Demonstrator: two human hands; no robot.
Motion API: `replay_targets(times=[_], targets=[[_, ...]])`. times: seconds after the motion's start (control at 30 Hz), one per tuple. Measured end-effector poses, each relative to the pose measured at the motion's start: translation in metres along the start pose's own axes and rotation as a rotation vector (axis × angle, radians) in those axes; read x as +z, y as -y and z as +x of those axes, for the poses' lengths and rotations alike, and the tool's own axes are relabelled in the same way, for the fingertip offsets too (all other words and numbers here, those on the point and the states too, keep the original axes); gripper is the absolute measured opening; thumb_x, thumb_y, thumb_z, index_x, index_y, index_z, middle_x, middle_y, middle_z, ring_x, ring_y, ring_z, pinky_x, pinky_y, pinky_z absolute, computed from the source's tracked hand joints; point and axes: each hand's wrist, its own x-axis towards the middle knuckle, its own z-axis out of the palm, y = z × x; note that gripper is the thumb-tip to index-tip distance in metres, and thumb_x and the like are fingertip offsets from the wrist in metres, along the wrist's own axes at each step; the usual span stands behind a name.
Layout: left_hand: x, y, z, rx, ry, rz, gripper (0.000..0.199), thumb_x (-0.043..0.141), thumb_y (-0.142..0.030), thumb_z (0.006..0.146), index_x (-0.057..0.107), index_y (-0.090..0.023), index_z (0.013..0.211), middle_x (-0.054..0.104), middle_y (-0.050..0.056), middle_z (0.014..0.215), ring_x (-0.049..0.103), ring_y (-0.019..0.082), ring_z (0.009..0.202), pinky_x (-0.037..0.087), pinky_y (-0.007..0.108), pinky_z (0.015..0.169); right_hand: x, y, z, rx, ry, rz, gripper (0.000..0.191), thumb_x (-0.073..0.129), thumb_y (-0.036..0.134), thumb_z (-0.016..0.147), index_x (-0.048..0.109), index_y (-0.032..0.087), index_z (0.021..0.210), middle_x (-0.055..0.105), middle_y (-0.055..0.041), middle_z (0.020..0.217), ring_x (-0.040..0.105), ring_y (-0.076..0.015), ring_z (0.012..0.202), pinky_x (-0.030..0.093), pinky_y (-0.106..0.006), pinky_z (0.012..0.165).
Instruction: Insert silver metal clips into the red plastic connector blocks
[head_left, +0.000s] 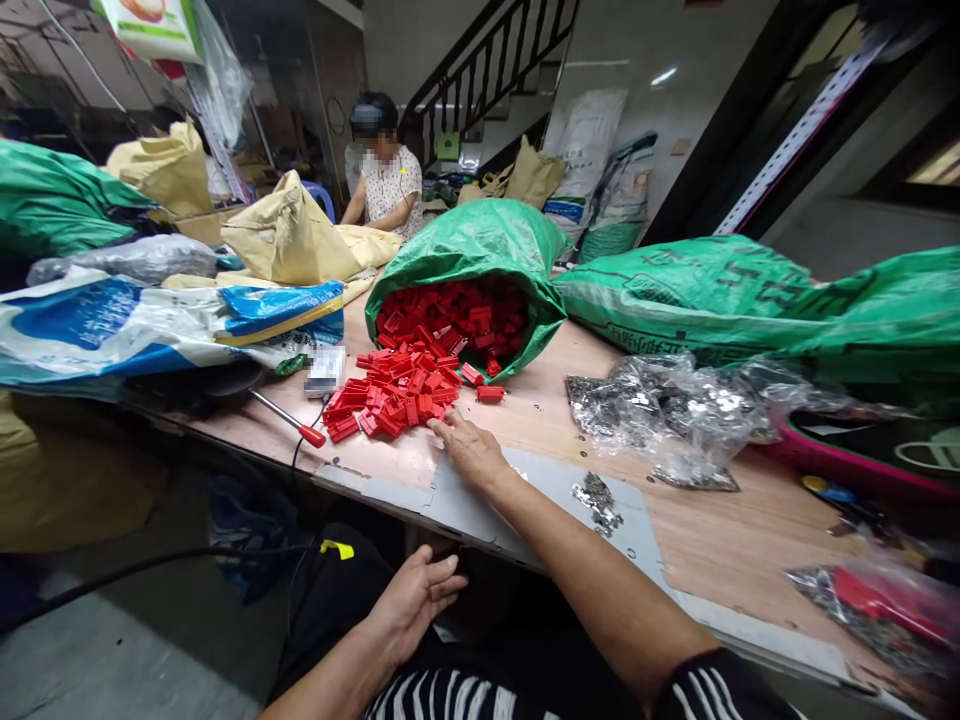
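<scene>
Red plastic pieces (409,390) (small and box-like) lie jumbled at all angles on the table (536,415), heaped before and inside the open mouth of a green bag (480,235).

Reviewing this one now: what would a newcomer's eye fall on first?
Probably the heap of bright red plastic pieces, spilling onto the wood-grain table from the mouth of a green sack near the middle. Next, perhaps, the right hand at the heap's near edge, with the left hand off the table, nearer the camera. To the right, clear plastic bags of small metal parts glint.
</scene>
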Motion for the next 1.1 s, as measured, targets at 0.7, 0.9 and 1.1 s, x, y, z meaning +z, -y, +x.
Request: replay_targets(times=[0.7,0.9,1.1], targets=[[0.045,-0.042,-0.035,0.219,0.229,-0.056,0.041,0.063,-0.036,0.083,0.049,-0.02,0.118,0.067,0.009,0.1,0.068,0.019,0.085,0.054,0.031,0.072,-0.027,-0.001,-0.126,-0.14,-0.014,0.71,0.014,0.056,0.016,0.086,0.064,0.021,0.095,0.066,-0.0021,0.09,0.06,-0.0138,0.081,0.045,-0.024,0.074],[0.044,-0.034,-0.032,0.218,0.235,0.045,0.035,0.073,-0.023,0.074,0.055,-0.017,0.104,0.068,0.006,0.095,0.067,0.017,0.084,0.054,0.031,0.077,-0.019,-0.024,-0.153,0.054,-0.06,0.727,0.014,0.054,0.025,0.088,0.062,0.021,0.098,0.067,-0.0029,0.089,0.06,-0.0151,0.076,0.045,-0.025,0.068],[0.045,-0.029,-0.029,0.323,0.183,0.194,0.036,0.078,-0.018,0.067,0.057,-0.017,0.096,0.071,0.005,0.088,0.066,0.015,0.078,0.052,0.027,0.074,-0.014,-0.067,-0.147,0.295,-0.148,0.279,0.013,0.05,0.023,0.087,0.062,0.019,0.093,0.066,-0.0059,0.093,0.06,-0.0197,0.083,0.043,-0.031,0.073]])
